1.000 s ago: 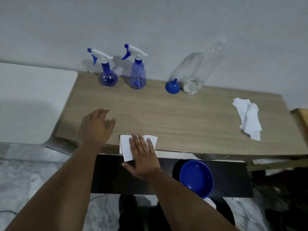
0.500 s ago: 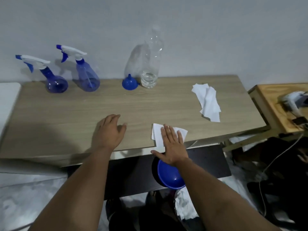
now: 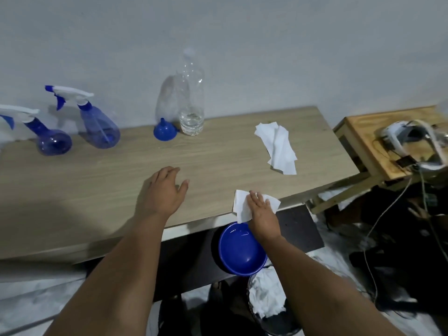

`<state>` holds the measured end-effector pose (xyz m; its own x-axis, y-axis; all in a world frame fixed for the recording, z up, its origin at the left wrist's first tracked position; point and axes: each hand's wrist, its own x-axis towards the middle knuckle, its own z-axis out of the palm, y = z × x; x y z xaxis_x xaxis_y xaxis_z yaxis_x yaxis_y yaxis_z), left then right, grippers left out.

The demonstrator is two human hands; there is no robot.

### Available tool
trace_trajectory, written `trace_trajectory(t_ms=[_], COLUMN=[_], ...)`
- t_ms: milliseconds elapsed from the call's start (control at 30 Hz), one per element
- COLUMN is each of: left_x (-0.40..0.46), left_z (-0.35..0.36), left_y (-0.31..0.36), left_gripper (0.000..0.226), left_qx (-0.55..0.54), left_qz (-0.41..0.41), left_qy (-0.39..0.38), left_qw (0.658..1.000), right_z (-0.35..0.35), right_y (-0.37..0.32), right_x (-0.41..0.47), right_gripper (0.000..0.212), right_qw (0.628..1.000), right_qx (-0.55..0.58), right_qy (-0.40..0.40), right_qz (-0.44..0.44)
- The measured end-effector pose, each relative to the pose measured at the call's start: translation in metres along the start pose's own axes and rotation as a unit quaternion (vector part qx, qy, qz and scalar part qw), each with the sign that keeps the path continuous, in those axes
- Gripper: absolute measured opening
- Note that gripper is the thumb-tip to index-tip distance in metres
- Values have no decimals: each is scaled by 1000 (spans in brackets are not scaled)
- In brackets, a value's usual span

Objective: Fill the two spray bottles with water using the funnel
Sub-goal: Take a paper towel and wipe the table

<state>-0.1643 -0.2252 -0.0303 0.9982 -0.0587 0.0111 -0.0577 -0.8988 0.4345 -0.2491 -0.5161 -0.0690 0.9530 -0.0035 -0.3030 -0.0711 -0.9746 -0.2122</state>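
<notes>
The bench [image 3: 97,180] fills the middle of the frame, and the job in hand looks like wiping its near edge dry. The right hand [image 3: 263,215], lower centre-right, lies flat with straight fingers pressing a white tissue [image 3: 242,207] at the very lip, right above the blue bowl [image 3: 241,251] sitting lower down; its grip is released, nothing clasped. To do this well I would keep the palm flat and draw the tissue toward the edge so any water runs into the bowl and not onto the floor. The left hand [image 3: 164,192], centre frame, rests on the wood with fingers loosely curled, holding nothing, steadying.

The task's things stand along the wall at the far edge. The clear plastic bottle [image 3: 191,103], upper centre, is upright with only a little water at the bottom. The two spray bottles, the cone-shaped one [image 3: 99,128] and the round-bellied one [image 3: 52,141], are at upper left with trigger heads on; whether they hold water I cannot tell. The small blue funnel [image 3: 164,132] sits mouth down, just beside the clear bottle.

A second tissue [image 3: 278,147] lies loose at the right. A small wooden table [image 3: 358,132] with a headset-like device [image 3: 407,134] and cables is at the right edge. Nothing stands between the hands and the bottles.
</notes>
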Motion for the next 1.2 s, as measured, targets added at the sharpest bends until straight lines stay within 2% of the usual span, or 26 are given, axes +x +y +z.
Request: trace_trajectory(t_ms=[67, 133, 200, 233, 300, 367, 433, 500, 600, 633, 667, 733, 900, 1000, 1067, 1133, 1200], left_x=[4, 7, 8, 8, 9, 12, 14, 11, -1, -7, -14, -31, -70, -92, -105, -118, -130], left_z=[-5, -13, -24, -30, -38, -42, -45, -49, -51, -52, -52, -52, -32, -19, -8, 4, 18], left_y=[11, 25, 41, 49, 63, 75, 89, 105, 130, 139, 148, 165, 202, 227, 242, 254, 267], left_gripper=[52, 51, 50, 50, 49, 48, 47, 47, 52, 55, 59, 68, 79, 62, 44, 33, 25], left_qx=[-8, -29, -40, -46, -77, -141, -225, -276, -316, -320, -324, -321, -305, -275, -236, -208, -180], left_qz=[20, 33, 45, 48, 52, 53, 38, 33, 45, 47, 51, 66, 133, 177, 216, 249, 277], left_qy=[-7, -19, -35, -45, -75, -111, -151, -206, -313, -354, -392, -452, -535, -548, -532, -522, -516], left_qw=[1000, 999, 998, 997, 993, 982, 962, 938, 894, 877, 860, 830, 776, 770, 784, 789, 790], right_z=[-8, -16, -30, -39, -58, -73, -86, -100, -113, -115, -115, -112, -104, -92, -80, -65, -51], right_y=[-16, -33, -51, -58, -66, -67, -65, -64, -59, -57, -53, -47, -31, -17, -8, 4, 15], right_x=[-9, -12, -16, -20, -33, -47, -61, -78, -104, -110, -118, -133, -182, -213, -233, -254, -272], right_gripper=[69, 47, 18, 14, 24, 32, 41, 42, 24, 28, 41, 64, 38, 39, 67, 90, 84], right_qw=[993, 954, 860, 800, 692, 630, 594, 589, 565, 544, 528, 524, 512, 492, 488, 520, 549], right_qx=[110, 271, 472, 560, 679, 734, 759, 757, 767, 783, 792, 785, 756, 753, 743, 713, 690], right_qy=[24, 39, 35, 19, -11, -16, 1, 20, 50, 67, 85, 117, 198, 234, 268, 290, 276], right_qz=[39, 121, 188, 215, 246, 254, 268, 281, 300, 293, 294, 310, 357, 369, 371, 371, 382])
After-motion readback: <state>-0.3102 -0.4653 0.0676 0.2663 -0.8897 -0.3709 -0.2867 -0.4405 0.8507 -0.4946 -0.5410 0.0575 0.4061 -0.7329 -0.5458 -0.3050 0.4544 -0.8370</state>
